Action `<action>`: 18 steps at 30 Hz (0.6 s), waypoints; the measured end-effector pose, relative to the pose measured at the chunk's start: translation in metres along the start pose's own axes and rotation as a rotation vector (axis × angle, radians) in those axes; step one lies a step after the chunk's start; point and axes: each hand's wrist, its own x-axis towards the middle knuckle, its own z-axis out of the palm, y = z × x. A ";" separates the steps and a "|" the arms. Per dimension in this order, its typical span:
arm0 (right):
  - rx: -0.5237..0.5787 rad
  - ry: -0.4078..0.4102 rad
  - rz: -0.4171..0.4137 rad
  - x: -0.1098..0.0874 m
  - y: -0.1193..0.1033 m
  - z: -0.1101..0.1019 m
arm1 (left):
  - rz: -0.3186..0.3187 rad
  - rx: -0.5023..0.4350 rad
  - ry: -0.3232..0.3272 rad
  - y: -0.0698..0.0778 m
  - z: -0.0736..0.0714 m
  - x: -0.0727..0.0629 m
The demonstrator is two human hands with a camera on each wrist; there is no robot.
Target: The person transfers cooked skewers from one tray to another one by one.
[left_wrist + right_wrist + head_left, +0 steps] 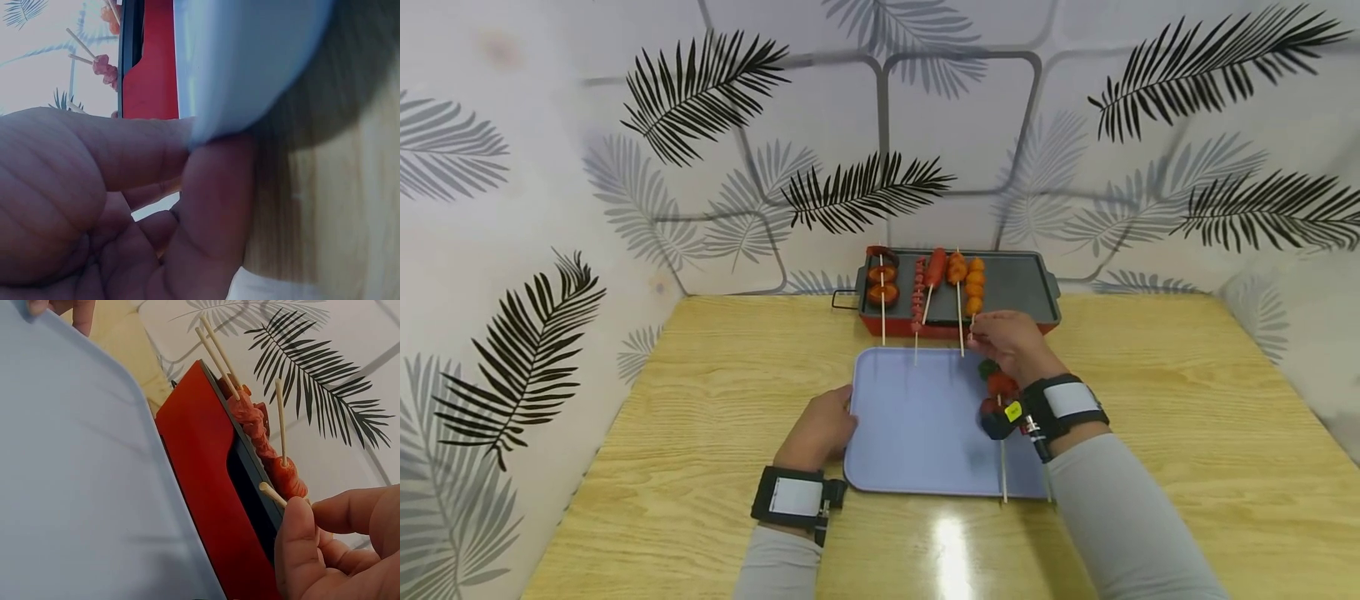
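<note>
My left hand (823, 425) grips the left rim of a pale blue tray (910, 433), thumb above and finger beneath in the left wrist view. My right hand (1011, 337) pinches the stick of a skewer of orange balls (974, 287) at the front of a grill pan (1018, 279). Left of it on the pan lie a lumpy orange-brown skewer (957, 268), a red sausage skewer (935, 268), a pink meat skewer (917, 296) and a skewer of round slices (882, 293). The right fingertips partly hide the pinched stick in the right wrist view.
Skewers with red and green pieces (1000, 383) lie on the tray's right side, partly covered by my right wrist. The pan has a red base (200, 456) and a wire handle (844, 300) at its left. A leaf-patterned wall (962, 125) stands behind the wooden table (715, 375).
</note>
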 end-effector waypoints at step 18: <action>-0.216 -0.025 -0.034 -0.017 0.009 -0.012 | -0.005 0.020 -0.003 0.000 -0.001 0.000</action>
